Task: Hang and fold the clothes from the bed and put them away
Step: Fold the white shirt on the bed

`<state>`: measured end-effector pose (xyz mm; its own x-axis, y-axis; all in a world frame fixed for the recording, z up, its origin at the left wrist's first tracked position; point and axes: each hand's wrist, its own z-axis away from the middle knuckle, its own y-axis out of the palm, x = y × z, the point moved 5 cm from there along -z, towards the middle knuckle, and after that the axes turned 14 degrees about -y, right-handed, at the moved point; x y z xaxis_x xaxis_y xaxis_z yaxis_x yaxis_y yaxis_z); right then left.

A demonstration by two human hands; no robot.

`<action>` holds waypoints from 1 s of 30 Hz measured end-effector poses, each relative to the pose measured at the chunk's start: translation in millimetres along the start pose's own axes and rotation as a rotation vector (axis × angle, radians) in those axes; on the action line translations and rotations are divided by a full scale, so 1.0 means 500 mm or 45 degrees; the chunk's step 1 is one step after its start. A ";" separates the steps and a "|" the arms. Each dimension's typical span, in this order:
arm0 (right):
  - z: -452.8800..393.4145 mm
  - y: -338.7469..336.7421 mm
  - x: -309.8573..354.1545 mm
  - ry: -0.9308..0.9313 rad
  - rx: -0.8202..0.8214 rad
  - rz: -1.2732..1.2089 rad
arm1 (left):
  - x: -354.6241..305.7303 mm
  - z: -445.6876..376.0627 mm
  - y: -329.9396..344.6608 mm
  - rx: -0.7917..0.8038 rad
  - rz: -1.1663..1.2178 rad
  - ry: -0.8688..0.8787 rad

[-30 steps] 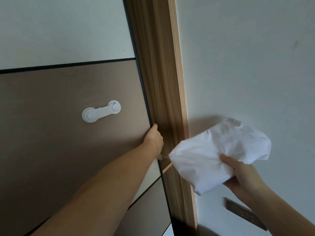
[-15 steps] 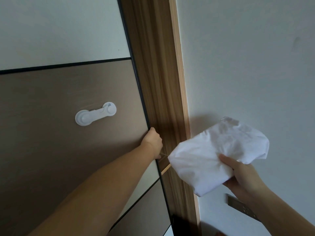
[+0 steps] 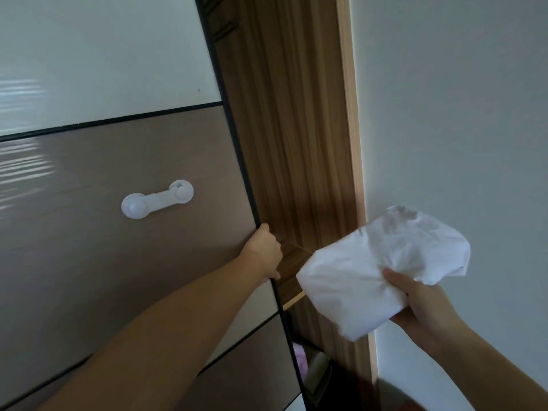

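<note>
Left grip [image 3: 264, 250] on wardrobe door [image 3: 124, 244]

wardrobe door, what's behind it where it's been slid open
Behind the wardrobe door, the gap shows a wood-grain inner wall, a shelf edge, and something pink lower down. The door still covers the rest of the inside.

A white plastic child-safety latch [image 3: 157, 203] sits on the brown panel, well left of the plain pale wall [image 3: 450, 114].
</note>
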<state>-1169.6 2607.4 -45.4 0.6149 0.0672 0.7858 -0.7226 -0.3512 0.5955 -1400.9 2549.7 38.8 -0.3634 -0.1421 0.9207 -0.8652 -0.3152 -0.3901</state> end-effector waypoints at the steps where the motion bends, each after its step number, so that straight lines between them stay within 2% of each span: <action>1: 0.003 0.008 -0.004 0.008 0.015 -0.006 | 0.003 0.009 0.007 0.018 -0.002 -0.001; 5: 0.021 0.048 -0.028 0.032 0.063 -0.021 | 0.014 0.051 0.048 0.068 0.016 -0.010; 13: 0.068 0.142 -0.075 0.186 0.102 -0.180 | 0.045 0.152 0.138 0.013 0.138 0.003; 19: 0.106 0.198 -0.106 0.161 0.163 -0.089 | 0.064 0.225 0.188 0.035 0.191 -0.049; 22: 0.139 0.228 -0.110 0.147 0.219 -0.113 | 0.068 0.241 0.214 0.001 0.251 -0.106; 26: 0.176 0.246 -0.118 0.146 0.250 -0.077 | 0.073 0.249 0.237 -0.112 0.128 -0.129; 30: 0.204 0.264 -0.118 0.126 0.252 -0.080 | 0.073 0.251 0.253 -0.170 0.190 -0.121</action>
<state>-1269.1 2462.0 -30.0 0.6157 0.1825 0.7665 -0.6019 -0.5189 0.6070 -1480.3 2386.8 21.9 -0.4623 -0.2674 0.8455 -0.8445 -0.1582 -0.5117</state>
